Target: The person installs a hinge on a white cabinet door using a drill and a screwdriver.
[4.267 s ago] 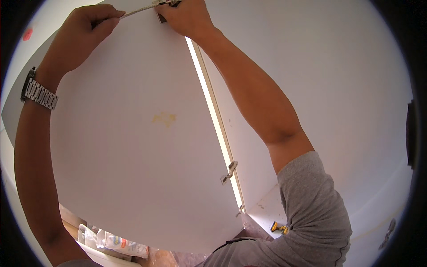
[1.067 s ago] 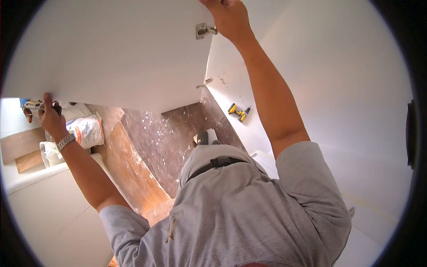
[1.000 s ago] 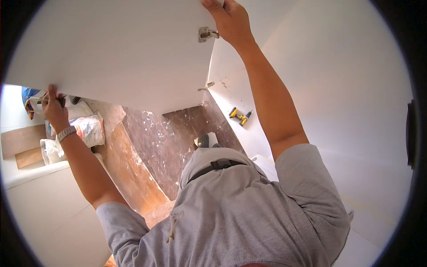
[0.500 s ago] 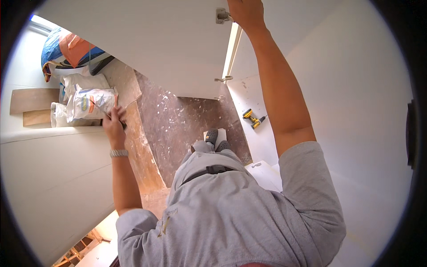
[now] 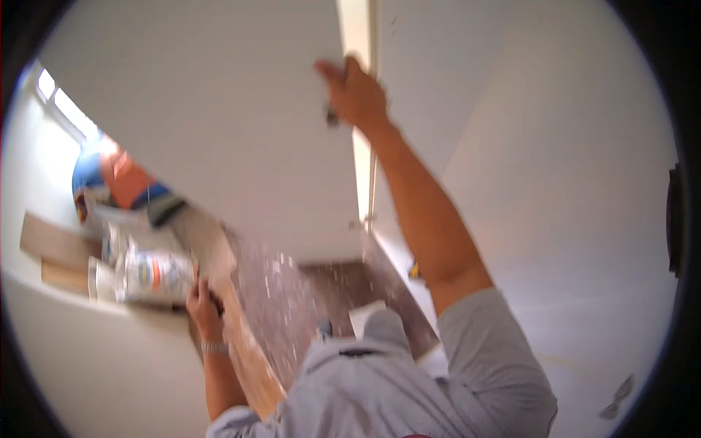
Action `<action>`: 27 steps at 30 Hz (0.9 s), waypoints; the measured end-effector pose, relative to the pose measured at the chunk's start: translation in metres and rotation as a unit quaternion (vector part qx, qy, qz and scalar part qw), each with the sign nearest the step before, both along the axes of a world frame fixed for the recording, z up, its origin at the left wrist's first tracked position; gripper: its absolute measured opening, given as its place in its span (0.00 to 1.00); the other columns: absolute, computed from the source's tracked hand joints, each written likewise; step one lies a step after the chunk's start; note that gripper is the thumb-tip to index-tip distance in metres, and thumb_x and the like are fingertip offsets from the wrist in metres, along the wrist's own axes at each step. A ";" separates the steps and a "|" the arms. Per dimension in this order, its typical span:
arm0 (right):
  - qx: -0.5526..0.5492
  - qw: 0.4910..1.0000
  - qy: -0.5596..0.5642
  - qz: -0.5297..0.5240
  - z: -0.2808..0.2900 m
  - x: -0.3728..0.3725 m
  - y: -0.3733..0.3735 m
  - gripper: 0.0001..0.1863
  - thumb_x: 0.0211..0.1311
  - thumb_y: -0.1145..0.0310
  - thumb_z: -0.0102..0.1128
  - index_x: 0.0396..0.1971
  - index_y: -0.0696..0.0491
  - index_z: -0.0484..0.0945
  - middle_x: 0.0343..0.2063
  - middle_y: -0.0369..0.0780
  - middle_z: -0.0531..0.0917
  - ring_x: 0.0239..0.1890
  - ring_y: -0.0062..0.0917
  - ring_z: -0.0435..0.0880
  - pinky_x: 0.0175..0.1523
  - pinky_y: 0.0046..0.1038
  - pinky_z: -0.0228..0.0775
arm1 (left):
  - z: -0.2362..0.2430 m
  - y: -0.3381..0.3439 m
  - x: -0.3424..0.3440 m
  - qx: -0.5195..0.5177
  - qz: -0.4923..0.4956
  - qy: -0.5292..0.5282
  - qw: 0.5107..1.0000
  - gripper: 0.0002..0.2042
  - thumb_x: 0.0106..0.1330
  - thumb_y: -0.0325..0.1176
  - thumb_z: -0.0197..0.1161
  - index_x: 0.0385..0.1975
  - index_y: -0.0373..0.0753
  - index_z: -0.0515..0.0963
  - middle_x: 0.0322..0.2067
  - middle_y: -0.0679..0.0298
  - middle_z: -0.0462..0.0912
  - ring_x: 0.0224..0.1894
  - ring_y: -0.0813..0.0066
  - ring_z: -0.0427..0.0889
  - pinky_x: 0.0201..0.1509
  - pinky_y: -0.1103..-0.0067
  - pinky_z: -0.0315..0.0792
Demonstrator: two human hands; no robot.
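A large white cabinet door (image 5: 219, 124) fills the upper middle, with a pale gap along its right edge. By that edge my right hand (image 5: 358, 95) is raised near the upper hinge (image 5: 332, 115), thumb and forefinger apart. Motion blur hides whether its other fingers touch the edge. Farther down the same edge is a lower hinge (image 5: 361, 223). My left hand (image 5: 207, 310), low at the left, is closed round a dark-handled screwdriver (image 5: 218, 302); its thin shaft shows only in the earlier frame. Behind that hand lies a printed white bag (image 5: 157, 274).
Wooden boards (image 5: 58, 244) and blue and orange sacks (image 5: 124, 175) are at the left. Below me is a paint-spotted brown floor (image 5: 270, 292). A mostly hidden yellow drill (image 5: 415, 271) lies behind my right arm; a white wall panel (image 5: 569, 182) stands at the right.
The view has tilted, so the door, bags and floor appear lower. My right hand has come down into full sight and slightly left, by the upper hinge. My left hand keeps hold of the screwdriver.
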State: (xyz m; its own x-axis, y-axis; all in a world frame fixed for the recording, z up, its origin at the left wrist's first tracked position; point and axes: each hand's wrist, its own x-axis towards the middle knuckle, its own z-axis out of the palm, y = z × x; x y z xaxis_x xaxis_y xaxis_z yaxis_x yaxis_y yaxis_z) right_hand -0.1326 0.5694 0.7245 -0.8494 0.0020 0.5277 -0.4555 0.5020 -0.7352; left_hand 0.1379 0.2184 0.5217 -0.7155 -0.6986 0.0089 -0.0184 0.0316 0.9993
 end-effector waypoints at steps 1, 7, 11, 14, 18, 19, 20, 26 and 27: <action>0.012 0.999 0.029 -0.032 -0.006 -0.001 0.003 0.31 0.66 0.37 0.47 0.34 0.57 0.68 0.13 0.39 0.77 0.23 0.35 0.83 0.35 0.36 0.73 | -0.003 -0.002 -0.010 0.014 0.006 0.031 0.999 0.11 0.71 0.39 0.57 0.30 0.39 0.74 0.12 0.72 0.65 0.10 0.84 0.63 0.11 0.84 0.57; -0.008 0.997 0.038 -0.061 -0.014 0.033 -0.021 0.38 0.66 0.32 0.40 0.40 0.61 0.70 0.28 0.48 0.81 0.35 0.41 0.83 0.44 0.41 0.73 | -0.093 -0.092 -0.054 -0.027 -0.038 0.202 0.978 0.13 0.76 0.38 0.49 0.31 0.38 0.74 0.12 0.70 0.66 0.12 0.83 0.65 0.17 0.84 0.64; -0.053 0.990 0.099 -0.082 -0.009 0.033 -0.030 0.40 0.66 0.31 0.39 0.42 0.62 0.70 0.31 0.50 0.81 0.39 0.42 0.82 0.47 0.42 0.71 | -0.164 -0.099 -0.045 0.150 -0.054 0.188 0.969 0.10 0.74 0.37 0.51 0.37 0.37 0.75 0.15 0.68 0.70 0.11 0.78 0.68 0.11 0.81 0.62; -0.036 0.987 0.111 -0.106 -0.011 0.016 -0.018 0.40 0.66 0.32 0.39 0.43 0.63 0.70 0.30 0.50 0.81 0.40 0.43 0.81 0.49 0.41 0.70 | -0.152 -0.107 -0.048 0.077 -0.117 0.133 0.981 0.11 0.74 0.37 0.52 0.37 0.36 0.77 0.15 0.68 0.70 0.09 0.81 0.65 0.10 0.82 0.60; -0.054 0.986 0.112 -0.113 -0.018 -0.007 -0.034 0.39 0.66 0.33 0.41 0.41 0.62 0.71 0.32 0.49 0.80 0.39 0.38 0.80 0.49 0.38 0.69 | -0.106 -0.167 -0.086 0.005 -0.108 0.201 0.973 0.12 0.74 0.36 0.52 0.36 0.34 0.77 0.14 0.70 0.69 0.09 0.85 0.62 0.11 0.85 0.57; -0.074 0.984 0.113 -0.119 -0.020 -0.009 -0.031 0.38 0.66 0.34 0.42 0.42 0.62 0.71 0.33 0.49 0.79 0.40 0.36 0.79 0.49 0.37 0.69 | -0.094 -0.172 -0.099 0.010 -0.107 0.221 0.969 0.12 0.74 0.37 0.54 0.39 0.33 0.78 0.18 0.69 0.73 0.09 0.86 0.62 0.11 0.85 0.57; -0.071 0.985 0.105 -0.118 -0.018 -0.008 -0.032 0.38 0.66 0.34 0.42 0.42 0.62 0.71 0.33 0.49 0.79 0.40 0.36 0.79 0.49 0.37 0.69 | -0.081 -0.176 -0.110 0.014 -0.100 0.240 0.965 0.13 0.73 0.37 0.55 0.42 0.32 0.78 0.22 0.68 0.77 0.09 0.87 0.62 0.11 0.85 0.57; -0.074 0.988 0.092 -0.097 -0.011 0.005 -0.037 0.37 0.67 0.36 0.46 0.47 0.62 0.72 0.35 0.45 0.79 0.40 0.31 0.77 0.49 0.32 0.68 | -0.042 -0.178 -0.173 -0.045 -0.104 0.236 0.965 0.22 0.70 0.41 0.60 0.57 0.30 0.73 0.37 0.67 0.82 0.12 0.89 0.60 0.14 0.86 0.56; -0.088 0.986 0.093 -0.111 -0.011 0.005 -0.040 0.36 0.66 0.37 0.47 0.46 0.62 0.72 0.35 0.44 0.79 0.39 0.30 0.76 0.48 0.31 0.69 | -0.041 -0.182 -0.184 -0.060 -0.104 0.232 0.965 0.23 0.70 0.41 0.61 0.58 0.30 0.71 0.36 0.68 0.82 0.13 0.90 0.60 0.14 0.86 0.55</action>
State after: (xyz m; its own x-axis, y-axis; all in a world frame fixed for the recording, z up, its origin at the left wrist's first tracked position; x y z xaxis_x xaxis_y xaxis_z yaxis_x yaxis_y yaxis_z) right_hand -0.1274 0.5294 0.7139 -0.7068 0.2814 0.6490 -0.4840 0.4767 -0.7338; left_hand -0.0461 0.0364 0.4812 -0.7396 -0.5138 0.4347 0.4499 0.1028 0.8871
